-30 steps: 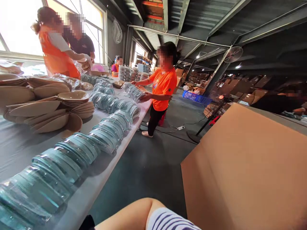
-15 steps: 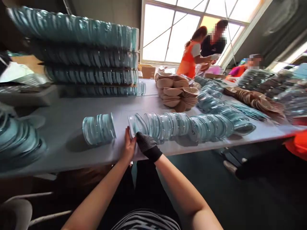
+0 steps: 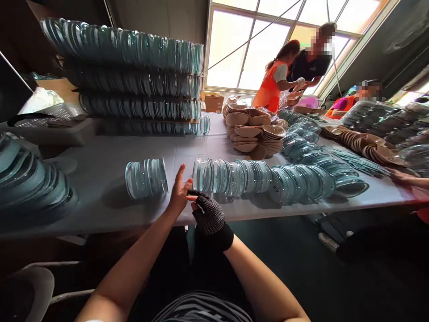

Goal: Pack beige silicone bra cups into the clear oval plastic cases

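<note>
Around us on the packing counter

Ahead we see tall stacked rows of glass lids (image 3: 134,76) on the counter (image 3: 100,147), a heap of tan bowls (image 3: 254,132) near its middle, a white basket (image 3: 50,117) far left, and two people in orange and dark tops (image 3: 291,71) by the bright window (image 3: 254,44).

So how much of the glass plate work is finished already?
Done: a small batch of plates stands apart on the table. In hand: the left hand and gloved right hand sit at the long row's near end. Left: that whole row.
</note>
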{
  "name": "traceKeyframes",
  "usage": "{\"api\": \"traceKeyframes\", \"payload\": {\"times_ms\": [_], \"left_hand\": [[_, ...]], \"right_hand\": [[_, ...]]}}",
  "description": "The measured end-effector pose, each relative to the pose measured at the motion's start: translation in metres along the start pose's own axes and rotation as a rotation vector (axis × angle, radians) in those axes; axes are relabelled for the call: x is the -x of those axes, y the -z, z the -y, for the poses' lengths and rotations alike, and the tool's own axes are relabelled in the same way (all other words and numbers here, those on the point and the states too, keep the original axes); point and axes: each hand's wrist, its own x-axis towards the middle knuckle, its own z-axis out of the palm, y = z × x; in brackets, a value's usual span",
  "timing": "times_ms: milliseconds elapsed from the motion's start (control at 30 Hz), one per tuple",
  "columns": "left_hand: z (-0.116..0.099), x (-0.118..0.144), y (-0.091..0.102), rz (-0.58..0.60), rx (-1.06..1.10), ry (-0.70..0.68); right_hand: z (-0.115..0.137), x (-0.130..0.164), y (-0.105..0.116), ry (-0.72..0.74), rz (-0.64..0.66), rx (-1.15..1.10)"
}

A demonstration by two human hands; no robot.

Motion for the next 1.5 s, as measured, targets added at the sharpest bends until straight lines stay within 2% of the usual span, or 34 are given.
{"api": "traceKeyframes", "payload": {"times_ms": [100, 167, 200, 233, 267, 333, 433, 500, 667, 800, 933, 1033, 1100, 1133, 1233, 1333, 1433, 1500], "left_hand": [[-0.019, -0.002, 0.057, -0.226, -0.045, -0.215], [-0.023, -0.01, 0.103, -0.415, -0.191, -0.36], [-0.021, -0.016, 0.123, -0.473, -0.283, -0.375], [-0.017, -0.021, 0.141, -0.488, -0.372, -0.357], [-0.01, -0.026, 0.154, -0.456, -0.449, -0.315], [0.006, -0.033, 0.168, -0.288, -0.576, -0.233], [0.026, -0.038, 0.162, -0.052, -0.711, -0.188], [0.031, -0.037, 0.154, -0.021, -0.763, -0.199], [0.031, -0.036, 0.151, -0.01, -0.762, -0.213], [0.031, -0.037, 0.151, -0.024, -0.75, -0.194], [0.03, -0.036, 0.149, -0.027, -0.754, -0.169], [0.03, -0.037, 0.15, -0.017, -0.777, -0.155], [0.033, -0.038, 0.152, -0.041, -0.791, -0.142], [0.035, -0.04, 0.154, -0.066, -0.792, -0.137], [0.042, -0.045, 0.159, -0.128, -0.785, -0.136], [0.043, -0.049, 0.166, -0.121, -0.776, -0.127], [0.033, -0.044, 0.17, -0.138, -0.769, -0.101], [0.02, -0.033, 0.167, -0.213, -0.687, -0.12]], "right_hand": [[0.004, -0.01, -0.016, 0.042, 0.071, -0.017], [-0.001, -0.026, -0.033, 0.052, 0.088, -0.046], [-0.005, -0.037, -0.044, 0.046, 0.097, -0.066], [-0.009, -0.048, -0.056, 0.032, 0.103, -0.082], [-0.012, -0.059, -0.068, 0.003, 0.108, -0.091], [-0.019, -0.08, -0.093, -0.107, 0.129, -0.086], [-0.029, -0.098, -0.118, -0.332, 0.196, -0.049], [-0.035, -0.1, -0.125, -0.426, 0.234, -0.027], [-0.047, -0.1, -0.118, -0.477, 0.222, 0.135], [-0.049, -0.112, -0.113, -0.491, 0.309, 0.304], [-0.047, -0.132, -0.112, -0.497, 0.229, 0.209], [-0.039, -0.152, -0.112, -0.301, 0.143, 0.18], [-0.031, -0.166, -0.117, -0.172, 0.158, 0.23], [-0.027, -0.173, -0.12, -0.152, 0.182, 0.269], [-0.021, -0.185, -0.135, -0.251, 0.257, 0.34], [-0.025, -0.188, -0.145, -0.408, 0.296, 0.285], [-0.029, -0.184, -0.139, -0.466, 0.269, 0.226], [-0.024, -0.176, -0.122, -0.424, 0.217, 0.154]]}}
